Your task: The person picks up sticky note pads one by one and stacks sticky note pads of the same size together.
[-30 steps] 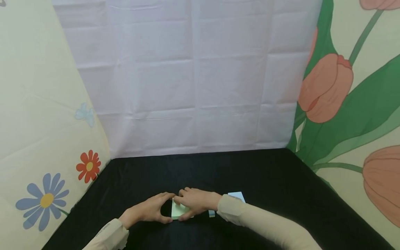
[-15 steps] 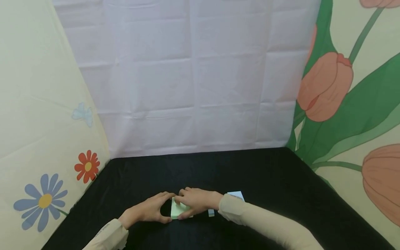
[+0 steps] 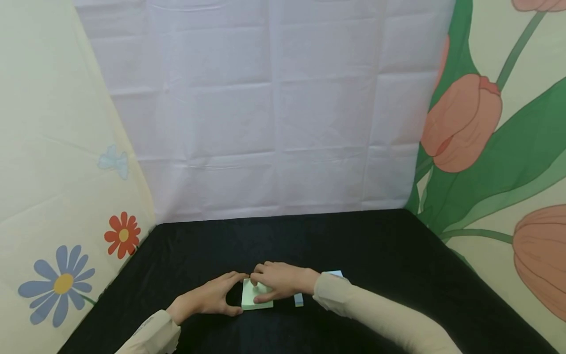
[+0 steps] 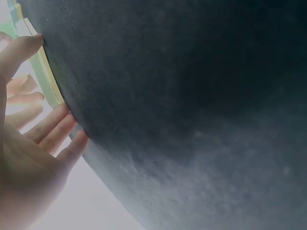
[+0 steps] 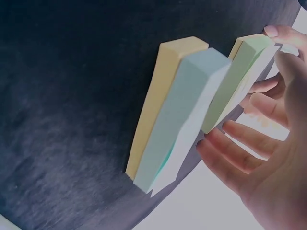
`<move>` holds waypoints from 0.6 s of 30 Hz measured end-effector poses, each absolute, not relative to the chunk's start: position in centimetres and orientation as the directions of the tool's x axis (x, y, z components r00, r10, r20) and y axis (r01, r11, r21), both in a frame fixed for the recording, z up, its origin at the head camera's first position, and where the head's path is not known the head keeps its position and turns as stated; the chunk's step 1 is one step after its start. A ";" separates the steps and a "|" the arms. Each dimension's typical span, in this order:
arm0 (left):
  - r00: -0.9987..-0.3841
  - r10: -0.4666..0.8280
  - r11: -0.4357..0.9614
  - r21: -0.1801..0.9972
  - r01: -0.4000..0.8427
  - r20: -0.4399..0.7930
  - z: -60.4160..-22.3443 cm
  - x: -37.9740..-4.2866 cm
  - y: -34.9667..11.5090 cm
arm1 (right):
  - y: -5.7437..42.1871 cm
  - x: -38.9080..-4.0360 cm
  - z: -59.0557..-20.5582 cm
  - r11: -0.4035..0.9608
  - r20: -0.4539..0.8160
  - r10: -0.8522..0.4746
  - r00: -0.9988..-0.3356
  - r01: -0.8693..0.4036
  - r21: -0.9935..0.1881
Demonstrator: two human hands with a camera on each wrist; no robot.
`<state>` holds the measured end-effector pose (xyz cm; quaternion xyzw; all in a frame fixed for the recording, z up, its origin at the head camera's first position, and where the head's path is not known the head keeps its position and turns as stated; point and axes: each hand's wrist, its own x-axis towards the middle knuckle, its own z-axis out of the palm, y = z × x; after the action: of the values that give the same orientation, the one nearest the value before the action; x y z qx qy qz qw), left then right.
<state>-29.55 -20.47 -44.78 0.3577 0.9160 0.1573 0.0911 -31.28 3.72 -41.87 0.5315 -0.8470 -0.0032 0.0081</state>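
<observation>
A pale green sticky note pad lies on the black table, and in the right wrist view a yellow pad shows beneath it. My left hand holds its left side, thumb at the front corner and fingers at the back corner. Over the pad is my right hand, its fingers loosely bent. Thumb and index fingertips are at the pad's top; whether they press on it I cannot tell. Nearer in the right wrist view lies a blue sticky note pad on a yellow pad.
Black cloth covers the table. Beyond my right sleeve a pale blue surface shows; the sleeve hides whether it joins the blue pad. A white sheet hangs behind, with flowered cloths at both sides.
My right hand has shifted slightly right and back, its thumb moving from the green pad's front edge to over its top. More of the pad shows. The left hand keeps its place.
</observation>
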 end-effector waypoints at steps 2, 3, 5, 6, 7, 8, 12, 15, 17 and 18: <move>-0.728 0.683 0.698 0.348 0.626 -0.059 -44.6 -29.5 -20.4 | 4.0 -31.4 -41.9 0.435 0.015 -0.900 -0.435 -0.900 0.013; -0.728 0.683 0.699 0.346 0.626 -0.061 -44.6 -29.5 -20.4 | 4.1 -31.4 -41.9 0.435 0.017 -0.900 -0.435 -0.900 0.013; -0.728 0.682 0.701 0.343 0.625 -0.066 -44.5 -29.4 -20.5 | 4.3 -31.5 -41.9 0.434 0.023 -0.901 -0.433 -0.901 0.010; -0.729 0.682 0.702 0.342 0.625 -0.068 -44.5 -29.4 -20.5 | 4.4 -31.5 -42.0 0.433 0.026 -0.901 -0.433 -0.901 0.011; -0.729 0.680 0.703 0.343 0.623 -0.071 -44.6 -29.4 -20.5 | 4.5 -31.5 -42.0 0.432 0.030 -0.901 -0.432 -0.902 0.010; -0.731 0.678 0.706 0.344 0.619 -0.076 -44.6 -29.4 -20.5 | 4.6 -31.5 -42.0 0.431 0.037 -0.902 -0.430 -0.902 0.012; -0.736 0.672 0.711 0.350 0.610 -0.084 -44.5 -29.3 -20.4 | 4.7 -31.5 -42.1 0.430 0.061 -0.901 -0.429 -0.903 0.013; -0.741 0.667 0.714 0.346 0.608 -0.075 -44.4 -29.1 -20.3 | 4.7 -31.5 -42.1 0.434 0.076 -0.899 -0.432 -0.901 0.011; -0.745 0.664 0.717 0.337 0.610 -0.064 -44.4 -29.1 -20.1 | 4.7 -31.5 -42.1 0.432 0.087 -0.899 -0.429 -0.902 0.018; -0.748 0.661 0.719 0.332 0.610 -0.058 -44.4 -29.0 -20.1 | 4.7 -31.5 -42.2 0.429 0.094 -0.900 -0.426 -0.903 0.020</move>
<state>-29.05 -20.05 -44.35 0.3443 0.9232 0.1476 0.0862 -31.55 4.72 -42.15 0.5340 -0.8441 0.0168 0.0452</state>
